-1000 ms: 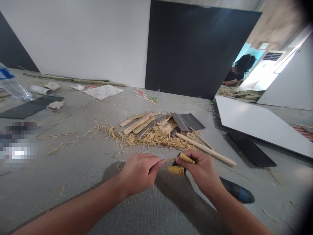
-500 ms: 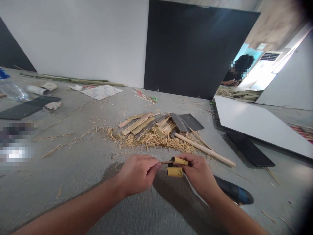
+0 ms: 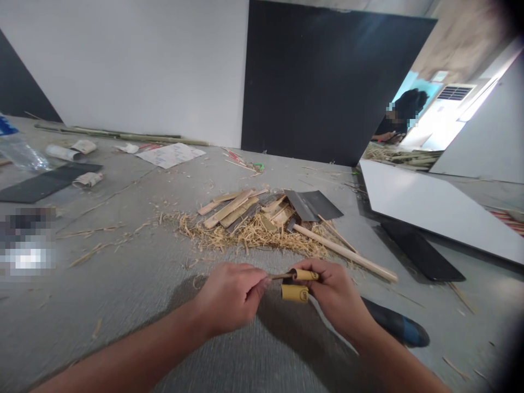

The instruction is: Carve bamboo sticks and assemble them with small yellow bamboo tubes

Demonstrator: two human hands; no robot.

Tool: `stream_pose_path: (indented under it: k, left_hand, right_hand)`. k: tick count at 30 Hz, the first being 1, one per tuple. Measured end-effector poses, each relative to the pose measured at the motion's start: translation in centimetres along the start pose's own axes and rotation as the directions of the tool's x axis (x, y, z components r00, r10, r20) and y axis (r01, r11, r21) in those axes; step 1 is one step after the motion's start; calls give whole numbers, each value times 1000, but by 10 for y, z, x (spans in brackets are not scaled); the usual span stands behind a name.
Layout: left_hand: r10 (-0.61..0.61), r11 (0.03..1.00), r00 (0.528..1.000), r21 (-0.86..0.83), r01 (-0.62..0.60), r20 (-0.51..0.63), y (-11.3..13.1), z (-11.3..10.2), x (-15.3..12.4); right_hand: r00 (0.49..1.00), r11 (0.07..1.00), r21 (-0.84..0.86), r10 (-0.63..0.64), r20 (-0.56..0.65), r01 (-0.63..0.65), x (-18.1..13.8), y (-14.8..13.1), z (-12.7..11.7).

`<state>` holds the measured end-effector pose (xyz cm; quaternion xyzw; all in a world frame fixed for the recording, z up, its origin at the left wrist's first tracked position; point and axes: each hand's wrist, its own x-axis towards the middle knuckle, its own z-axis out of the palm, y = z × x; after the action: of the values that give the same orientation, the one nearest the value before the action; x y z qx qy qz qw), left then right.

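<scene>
My left hand (image 3: 231,297) is closed in a pinch on one end of a thin wooden stick (image 3: 280,277). The stick runs to the right into a curled strip of sandpaper (image 3: 293,293), yellow-backed with a printed mark and dark on its inner face. My right hand (image 3: 338,300) grips this sandpaper, folded around the stick; the stick's far end is hidden there. Both hands are just above the grey floor. Beyond them lies a heap of curly wood shavings (image 3: 254,237) with split wooden strips (image 3: 235,210) on top.
A pale wooden rod (image 3: 347,254) and a dark sheet (image 3: 313,206) lie by the heap. To the right are a black phone (image 3: 421,251), a blue-black handle (image 3: 399,325) and a white board (image 3: 438,207). A plastic bottle (image 3: 24,150) is far left. Another person (image 3: 403,112) is at back right.
Both hands keep their hold on the stick and sandpaper. The right hand and sandpaper appear slightly lower and further right, along with a small shift of the whole view.
</scene>
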<state>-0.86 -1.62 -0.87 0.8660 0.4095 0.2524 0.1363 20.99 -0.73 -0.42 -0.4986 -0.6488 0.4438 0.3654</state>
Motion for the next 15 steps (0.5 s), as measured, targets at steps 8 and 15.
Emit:
stream_pose_path:
  k: [8,15]
  left_hand:
    - [-17,999,1000,40,16,20,-1,-1,2]
    - [1,1000,999,23,0,-39,3,-5,2]
  right_hand:
    - [994,995,8,95,-52,-95,1,-2,2]
    - [972,987,129,121,-201,-96,1,4,3]
